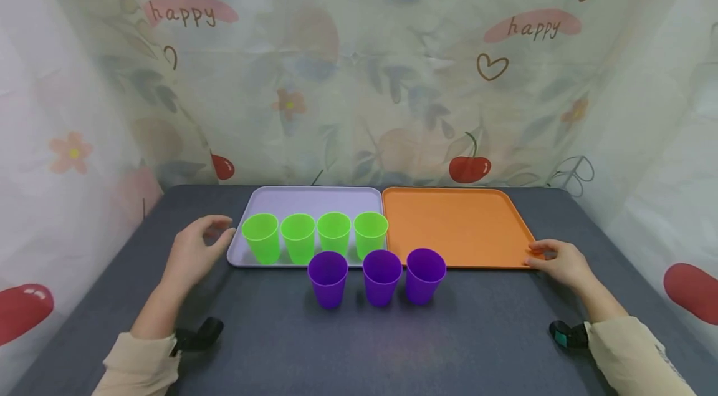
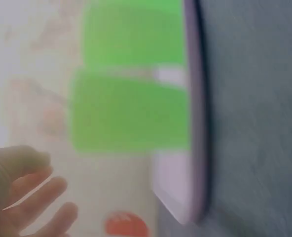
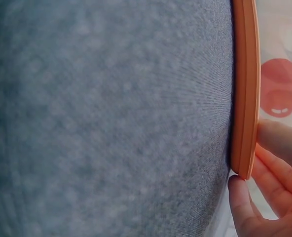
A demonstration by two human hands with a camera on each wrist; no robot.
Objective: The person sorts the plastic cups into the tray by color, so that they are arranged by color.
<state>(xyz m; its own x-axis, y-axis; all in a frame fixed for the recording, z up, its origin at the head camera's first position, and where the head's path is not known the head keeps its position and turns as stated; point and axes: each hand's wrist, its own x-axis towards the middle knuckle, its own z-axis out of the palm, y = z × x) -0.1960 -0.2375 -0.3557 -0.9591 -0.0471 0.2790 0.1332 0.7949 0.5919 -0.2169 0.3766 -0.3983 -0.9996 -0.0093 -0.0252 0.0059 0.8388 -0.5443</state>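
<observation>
Partly, the purple cups (image 1: 382,287) hid what stood behind them in the head view: the left one covered the base of the third green cup, and the middle one covered some of the base of the fourth. I counted three purple cups, upright on the desk (image 1: 370,346) in front of the two trays, and four green cups (image 1: 298,240), upright in a row on the lavender tray (image 1: 314,199). The orange tray (image 1: 454,227) lay just beside it, on the right.

The left hand (image 1: 196,249) was near the left edge of the lavender tray, with its fingers apart, loosely bent and holding nothing. Its wrist view was blurred; one green cup showed nearly whole there, and the next was cut off at the top. The right hand (image 1: 563,262) had its thumb and fingers pinched on the near right corner of the orange tray. In its wrist view this hand was cut by the border, and only the side of that tray appeared.

Both forearms left the head view at the bottom, so the two sleeves (image 1: 140,362) were incomplete. Behind, the printed cloth (image 1: 364,90) carried the word "happy" twice. Thin loops (image 1: 576,174) at the far right corner were hard to identify.
</observation>
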